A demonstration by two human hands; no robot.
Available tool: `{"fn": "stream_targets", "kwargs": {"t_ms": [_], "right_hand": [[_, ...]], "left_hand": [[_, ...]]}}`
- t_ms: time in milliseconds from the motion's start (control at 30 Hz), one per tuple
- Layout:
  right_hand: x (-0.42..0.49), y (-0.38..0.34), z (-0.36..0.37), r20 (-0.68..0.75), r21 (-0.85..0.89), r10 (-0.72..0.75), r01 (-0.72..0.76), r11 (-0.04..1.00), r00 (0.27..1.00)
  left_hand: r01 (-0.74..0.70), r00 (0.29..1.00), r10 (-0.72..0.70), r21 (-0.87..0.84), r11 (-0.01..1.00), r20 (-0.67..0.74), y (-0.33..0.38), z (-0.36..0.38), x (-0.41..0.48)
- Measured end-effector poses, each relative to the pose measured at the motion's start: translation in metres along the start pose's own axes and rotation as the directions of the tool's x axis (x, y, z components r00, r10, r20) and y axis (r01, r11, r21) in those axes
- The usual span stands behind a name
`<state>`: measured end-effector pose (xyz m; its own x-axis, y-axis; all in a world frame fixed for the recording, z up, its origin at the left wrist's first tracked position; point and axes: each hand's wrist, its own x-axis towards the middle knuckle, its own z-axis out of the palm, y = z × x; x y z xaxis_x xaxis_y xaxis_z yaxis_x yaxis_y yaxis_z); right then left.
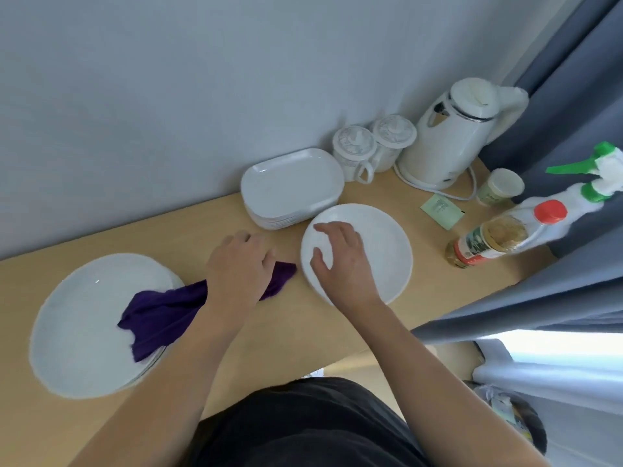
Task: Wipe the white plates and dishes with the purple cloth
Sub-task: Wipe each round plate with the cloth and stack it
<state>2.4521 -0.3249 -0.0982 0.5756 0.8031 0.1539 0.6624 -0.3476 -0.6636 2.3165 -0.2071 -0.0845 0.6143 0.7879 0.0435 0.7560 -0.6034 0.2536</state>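
As the purple cloth (161,318) was soft and limp, it draped from the left hand (237,274), which gripped it bunched near one end. The long tail lay across the stack of round plates (77,332) to the left of that hand, and the short end lay on the table (286,332) between the hands. The right hand (340,264) rested on a single round plate (381,257), fingers spread and lightly bent, gripping nothing. That plate was judged rigid, glossy, slippery and breakable; it should be steadied from above or taken at the rim. Beyond both hands stood a stack of rectangular dishes (290,183), and beyond that, right of the right hand, a kettle (451,143).
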Motion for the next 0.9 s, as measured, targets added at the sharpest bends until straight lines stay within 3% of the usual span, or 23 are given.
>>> {"fn": "stream_targets", "kwargs": {"t_ms": [200, 433, 500, 567, 667, 733, 900], "right_hand": [[-0.005, -0.048, 0.049, 0.359, 0.105, -0.152, 0.122, 0.987, 0.921], [-0.010, -0.068, 0.111, 0.626, -0.103, -0.148, 0.268, 0.958, 0.766], [-0.014, -0.065, 0.123, 0.624, -0.155, -0.126, 0.280, 0.948, 0.771], [-0.017, -0.067, 0.124, 0.575, -0.125, -0.080, 0.183, 0.975, 0.815], [-0.012, -0.085, 0.106, 0.472, 0.151, 0.038, -0.123, 0.981, 0.881], [-0.004, -0.101, 0.087, 0.417, 0.310, 0.079, -0.224, 0.924, 0.905], [0.002, -0.136, 0.055, 0.288, 0.571, 0.105, -0.258, 0.779, 0.952]], "left_hand": [[0.188, 0.979, -0.188, -0.010, 0.982, -0.081, -0.061, -0.032, -0.035], [0.164, 0.984, -0.169, -0.089, 0.982, -0.052, -0.100, -0.052, -0.068], [0.148, 0.989, -0.148, -0.103, 0.984, 0.007, -0.107, -0.053, -0.070], [0.114, 0.992, -0.105, -0.126, 0.986, 0.072, -0.110, -0.054, -0.070], [0.032, 0.985, -0.004, -0.156, 0.987, 0.175, -0.112, -0.058, -0.068], [0.026, 0.978, 0.013, -0.182, 0.983, 0.210, -0.111, -0.061, -0.065], [0.054, 0.998, -0.042, -0.371, 0.927, 0.041, -0.101, -0.081, -0.053]]}}
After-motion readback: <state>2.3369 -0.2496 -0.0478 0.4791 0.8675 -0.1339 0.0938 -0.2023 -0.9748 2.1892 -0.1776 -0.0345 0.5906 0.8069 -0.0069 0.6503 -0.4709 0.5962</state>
